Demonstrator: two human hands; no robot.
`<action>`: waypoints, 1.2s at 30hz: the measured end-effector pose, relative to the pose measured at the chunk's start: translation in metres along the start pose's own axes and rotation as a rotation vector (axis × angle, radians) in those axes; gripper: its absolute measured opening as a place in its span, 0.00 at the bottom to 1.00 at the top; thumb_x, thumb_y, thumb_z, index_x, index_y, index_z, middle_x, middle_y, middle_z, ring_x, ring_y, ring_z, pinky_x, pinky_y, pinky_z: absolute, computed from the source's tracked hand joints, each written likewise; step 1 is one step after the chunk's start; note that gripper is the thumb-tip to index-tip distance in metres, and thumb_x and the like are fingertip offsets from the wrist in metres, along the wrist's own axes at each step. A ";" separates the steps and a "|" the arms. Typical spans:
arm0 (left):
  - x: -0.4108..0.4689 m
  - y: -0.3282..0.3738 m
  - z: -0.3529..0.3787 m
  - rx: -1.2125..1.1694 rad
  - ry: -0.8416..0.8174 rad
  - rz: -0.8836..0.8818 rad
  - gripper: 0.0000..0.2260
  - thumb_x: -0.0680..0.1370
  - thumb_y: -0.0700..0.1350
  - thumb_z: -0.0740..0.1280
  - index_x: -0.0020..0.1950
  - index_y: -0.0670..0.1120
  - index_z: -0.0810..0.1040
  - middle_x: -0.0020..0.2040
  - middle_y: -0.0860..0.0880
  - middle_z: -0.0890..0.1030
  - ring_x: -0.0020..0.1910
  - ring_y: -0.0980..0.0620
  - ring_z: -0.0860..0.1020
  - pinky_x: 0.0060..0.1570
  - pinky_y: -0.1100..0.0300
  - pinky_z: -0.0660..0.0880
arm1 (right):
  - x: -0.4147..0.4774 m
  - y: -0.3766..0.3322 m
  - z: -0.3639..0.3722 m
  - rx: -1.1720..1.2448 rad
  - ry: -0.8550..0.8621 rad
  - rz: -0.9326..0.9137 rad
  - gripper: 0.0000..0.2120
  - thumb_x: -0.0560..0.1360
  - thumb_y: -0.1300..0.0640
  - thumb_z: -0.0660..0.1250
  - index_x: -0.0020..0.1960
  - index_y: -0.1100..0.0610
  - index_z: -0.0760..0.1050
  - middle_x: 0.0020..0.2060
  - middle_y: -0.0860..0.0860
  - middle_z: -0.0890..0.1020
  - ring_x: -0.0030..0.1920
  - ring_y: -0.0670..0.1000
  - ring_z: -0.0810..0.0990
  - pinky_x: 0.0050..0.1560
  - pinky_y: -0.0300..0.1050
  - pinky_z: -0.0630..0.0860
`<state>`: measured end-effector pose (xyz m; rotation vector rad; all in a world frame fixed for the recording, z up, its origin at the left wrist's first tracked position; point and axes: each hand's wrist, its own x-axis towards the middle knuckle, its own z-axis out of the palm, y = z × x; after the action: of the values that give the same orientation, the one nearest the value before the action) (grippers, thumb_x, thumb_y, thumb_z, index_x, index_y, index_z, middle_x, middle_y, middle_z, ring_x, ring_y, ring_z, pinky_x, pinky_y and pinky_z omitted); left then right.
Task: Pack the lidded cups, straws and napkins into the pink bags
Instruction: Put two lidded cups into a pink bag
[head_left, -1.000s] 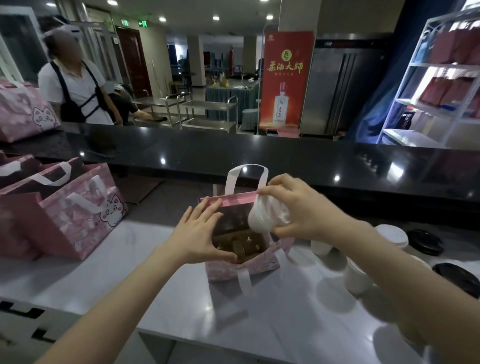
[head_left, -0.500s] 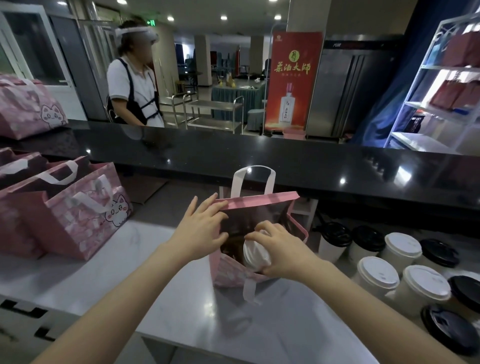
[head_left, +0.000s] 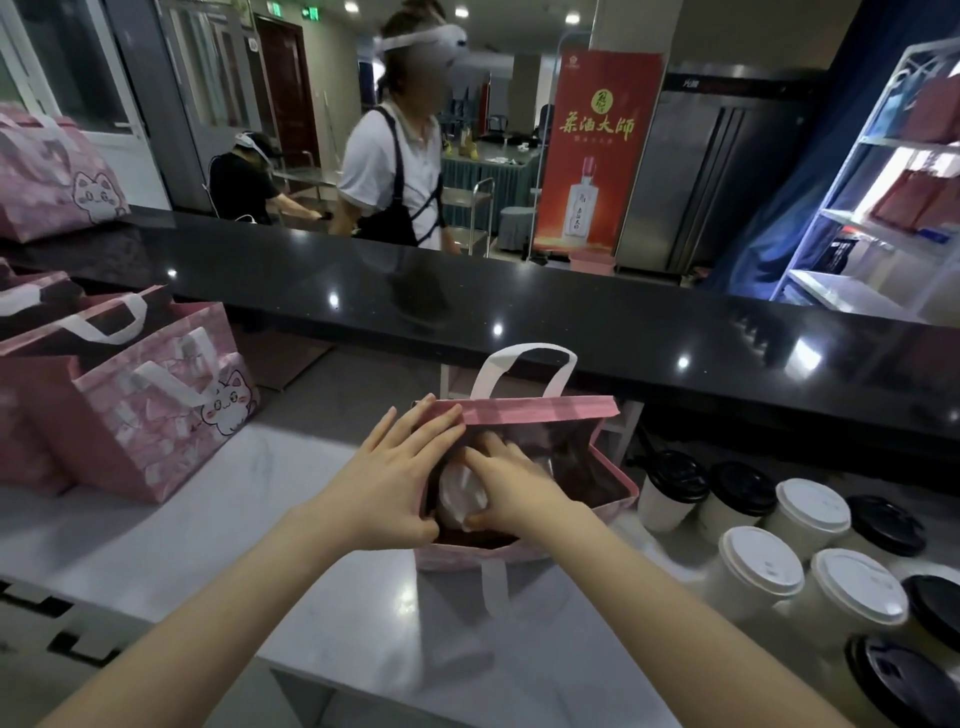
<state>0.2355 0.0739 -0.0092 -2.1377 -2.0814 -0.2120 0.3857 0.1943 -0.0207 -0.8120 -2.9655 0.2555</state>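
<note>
Item 1, landmark: open pink paper bag with white strap handles, upright on the pale grey counter, mouth spread wide.

Item 2: left hand, at the bag's left rim. Fingers are straight and pressed along the edge, with the thumb against the near wall. Judged purpose: bracing the soft mouth apart so it cannot fold in on the load.

Item 3: right hand, inside the bag's mouth, fingers curled round a white-lidded paper cup. The cup is tilted, lid toward the wearer, below the rim on the bag's left side. Whether it touches the bottom is hidden.

Item 4: white-lidded spare cups and black-lidded spare cups, clustered just right of the bag, probably kept within reach for loading.

Item 5: pink cat-print bags, well left of the bag, mouths open.

Straws, napkins: none visible.
</note>
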 end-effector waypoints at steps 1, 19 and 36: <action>0.000 -0.001 -0.001 0.004 -0.009 0.000 0.46 0.66 0.60 0.62 0.79 0.53 0.44 0.79 0.57 0.42 0.75 0.56 0.31 0.75 0.50 0.36 | 0.004 -0.001 0.002 0.000 -0.021 0.005 0.38 0.66 0.50 0.75 0.71 0.46 0.60 0.69 0.51 0.62 0.66 0.58 0.65 0.60 0.57 0.74; 0.006 -0.025 -0.008 0.023 -0.095 0.021 0.53 0.62 0.73 0.58 0.79 0.51 0.41 0.79 0.56 0.38 0.74 0.55 0.28 0.73 0.50 0.32 | 0.042 -0.012 0.027 -0.048 -0.122 -0.020 0.40 0.68 0.48 0.74 0.75 0.46 0.57 0.72 0.53 0.61 0.70 0.60 0.63 0.68 0.58 0.68; 0.023 -0.048 0.004 -0.021 -0.127 0.023 0.54 0.64 0.74 0.62 0.79 0.53 0.38 0.77 0.58 0.35 0.73 0.56 0.26 0.73 0.49 0.31 | 0.076 -0.006 0.056 -0.074 -0.226 0.008 0.32 0.73 0.50 0.70 0.73 0.48 0.61 0.71 0.53 0.66 0.70 0.58 0.66 0.71 0.53 0.64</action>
<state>0.1881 0.0987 -0.0076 -2.2408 -2.1296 -0.0984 0.3120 0.2201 -0.0736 -0.8568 -3.2003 0.2557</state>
